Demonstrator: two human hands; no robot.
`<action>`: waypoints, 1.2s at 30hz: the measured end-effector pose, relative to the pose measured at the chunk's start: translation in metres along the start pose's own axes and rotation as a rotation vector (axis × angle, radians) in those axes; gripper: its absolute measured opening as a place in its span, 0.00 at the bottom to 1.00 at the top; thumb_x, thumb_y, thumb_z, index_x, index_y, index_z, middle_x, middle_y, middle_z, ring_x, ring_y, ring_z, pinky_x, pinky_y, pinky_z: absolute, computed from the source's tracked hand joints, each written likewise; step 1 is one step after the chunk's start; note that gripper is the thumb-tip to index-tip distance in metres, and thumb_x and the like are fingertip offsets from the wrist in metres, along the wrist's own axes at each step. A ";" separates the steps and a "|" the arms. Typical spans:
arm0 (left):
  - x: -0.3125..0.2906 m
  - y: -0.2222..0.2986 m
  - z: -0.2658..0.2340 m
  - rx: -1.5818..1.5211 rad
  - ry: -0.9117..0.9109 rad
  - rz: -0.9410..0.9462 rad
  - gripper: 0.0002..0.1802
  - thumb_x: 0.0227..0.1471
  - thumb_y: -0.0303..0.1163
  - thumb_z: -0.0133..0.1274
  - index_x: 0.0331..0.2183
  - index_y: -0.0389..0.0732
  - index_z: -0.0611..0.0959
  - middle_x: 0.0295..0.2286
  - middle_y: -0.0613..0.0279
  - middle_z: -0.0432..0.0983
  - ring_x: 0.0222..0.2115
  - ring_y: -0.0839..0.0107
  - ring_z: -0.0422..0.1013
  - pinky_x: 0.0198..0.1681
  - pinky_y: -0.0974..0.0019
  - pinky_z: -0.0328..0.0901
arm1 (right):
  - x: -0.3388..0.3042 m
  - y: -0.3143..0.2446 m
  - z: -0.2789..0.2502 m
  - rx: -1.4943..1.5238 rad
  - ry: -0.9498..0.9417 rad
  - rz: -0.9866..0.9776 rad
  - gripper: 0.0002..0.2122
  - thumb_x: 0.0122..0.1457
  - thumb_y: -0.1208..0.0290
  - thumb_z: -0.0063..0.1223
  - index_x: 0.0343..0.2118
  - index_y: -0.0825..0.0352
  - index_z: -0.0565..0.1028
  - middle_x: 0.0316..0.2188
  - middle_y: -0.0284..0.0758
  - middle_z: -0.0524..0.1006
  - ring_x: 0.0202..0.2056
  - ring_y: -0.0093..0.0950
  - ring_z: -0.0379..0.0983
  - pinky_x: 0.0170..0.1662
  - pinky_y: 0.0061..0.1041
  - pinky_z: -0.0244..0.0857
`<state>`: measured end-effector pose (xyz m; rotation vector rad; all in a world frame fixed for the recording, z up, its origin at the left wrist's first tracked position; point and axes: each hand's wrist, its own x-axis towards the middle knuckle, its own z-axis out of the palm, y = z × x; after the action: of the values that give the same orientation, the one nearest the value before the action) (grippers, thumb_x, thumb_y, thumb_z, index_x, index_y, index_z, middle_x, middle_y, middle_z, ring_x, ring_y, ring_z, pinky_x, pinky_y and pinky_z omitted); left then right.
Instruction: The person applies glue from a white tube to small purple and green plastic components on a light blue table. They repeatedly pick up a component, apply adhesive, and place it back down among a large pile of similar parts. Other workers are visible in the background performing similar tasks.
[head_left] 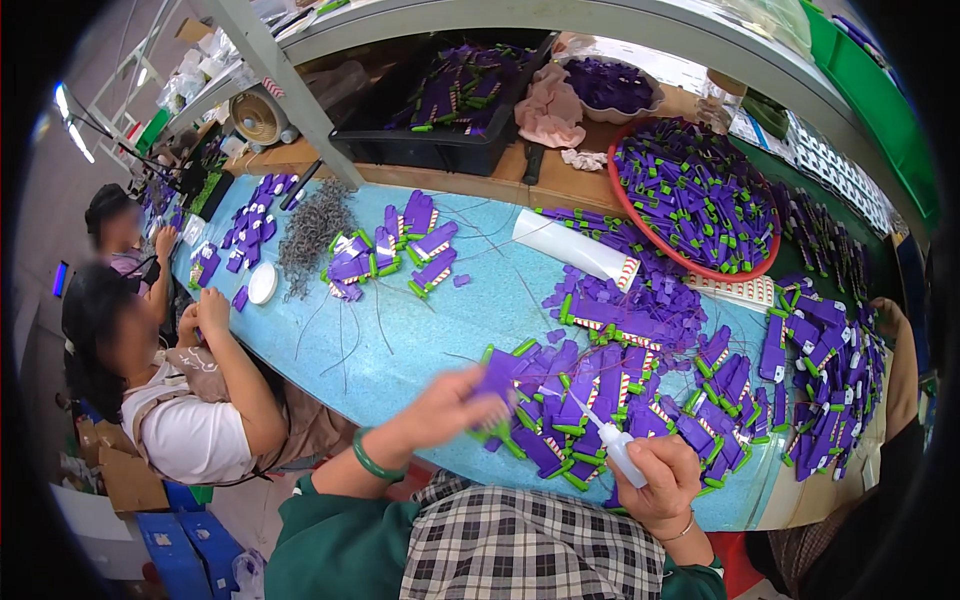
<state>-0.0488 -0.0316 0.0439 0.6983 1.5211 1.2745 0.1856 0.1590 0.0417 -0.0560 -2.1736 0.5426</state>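
Note:
My left hand [440,408], a green bangle at its wrist, is closed on a purple plastic piece [493,381]; motion smears the hand and the piece. In my right hand [664,482] I grip a small white squeeze bottle [622,452], its thin pointed nozzle aimed up and left toward the piece. Under and beyond both hands spreads a pile of purple and green plastic parts [545,448], some with red-and-white striped strips. Small flat purple pieces [585,298] lie loose behind that pile.
A red basin [614,190] heaped with purple-green parts stands at the back right, near a black crate [430,153]. A white tube-like roll [565,243] lies before it. Grey tangled wires [312,235] and a white lid [262,284] sit leftward. Two people work at left; another person's arm [898,350] shows at right.

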 end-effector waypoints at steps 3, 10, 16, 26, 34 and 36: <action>-0.006 -0.040 0.014 0.577 -0.060 0.394 0.16 0.54 0.33 0.54 0.41 0.34 0.74 0.31 0.52 0.73 0.31 0.53 0.70 0.37 0.57 0.66 | 0.005 -0.003 0.005 0.030 -0.026 -0.024 0.20 0.39 0.79 0.69 0.39 0.65 0.78 0.32 0.34 0.74 0.23 0.28 0.72 0.22 0.23 0.65; -0.016 -0.039 -0.027 0.928 0.271 0.181 0.17 0.48 0.31 0.58 0.38 0.32 0.74 0.38 0.45 0.69 0.40 0.48 0.67 0.44 0.54 0.64 | 0.008 -0.009 0.004 0.017 -0.013 -0.031 0.19 0.39 0.79 0.69 0.39 0.65 0.78 0.32 0.35 0.74 0.23 0.27 0.73 0.21 0.23 0.65; -0.012 -0.039 -0.027 1.176 0.473 0.324 0.16 0.42 0.27 0.61 0.33 0.30 0.76 0.47 0.47 0.66 0.49 0.49 0.64 0.51 0.52 0.61 | 0.008 -0.009 0.008 0.014 -0.033 -0.044 0.19 0.39 0.78 0.70 0.38 0.65 0.78 0.31 0.34 0.74 0.22 0.27 0.72 0.21 0.22 0.65; 0.020 -0.014 -0.087 1.357 0.127 0.467 0.14 0.41 0.27 0.61 0.30 0.34 0.74 0.57 0.48 0.60 0.61 0.47 0.54 0.57 0.47 0.56 | 0.011 -0.015 0.010 0.006 -0.109 -0.020 0.22 0.39 0.79 0.71 0.39 0.63 0.76 0.29 0.33 0.75 0.25 0.28 0.70 0.26 0.25 0.62; 0.027 -0.022 -0.104 1.238 0.148 0.329 0.18 0.41 0.29 0.62 0.34 0.36 0.74 0.41 0.51 0.67 0.50 0.51 0.63 0.53 0.50 0.59 | 0.011 -0.013 0.010 -0.005 -0.115 0.007 0.22 0.38 0.79 0.70 0.39 0.63 0.75 0.28 0.33 0.75 0.23 0.28 0.71 0.24 0.24 0.61; 0.021 -0.028 -0.100 1.262 0.255 0.325 0.22 0.39 0.29 0.63 0.38 0.35 0.74 0.39 0.51 0.66 0.45 0.52 0.66 0.49 0.51 0.61 | 0.012 -0.013 0.012 0.017 -0.126 0.008 0.22 0.38 0.79 0.70 0.39 0.63 0.75 0.28 0.33 0.75 0.22 0.28 0.71 0.23 0.24 0.61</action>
<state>-0.1445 -0.0586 0.0064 1.6559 2.4638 0.4684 0.1708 0.1460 0.0492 -0.0210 -2.2916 0.5831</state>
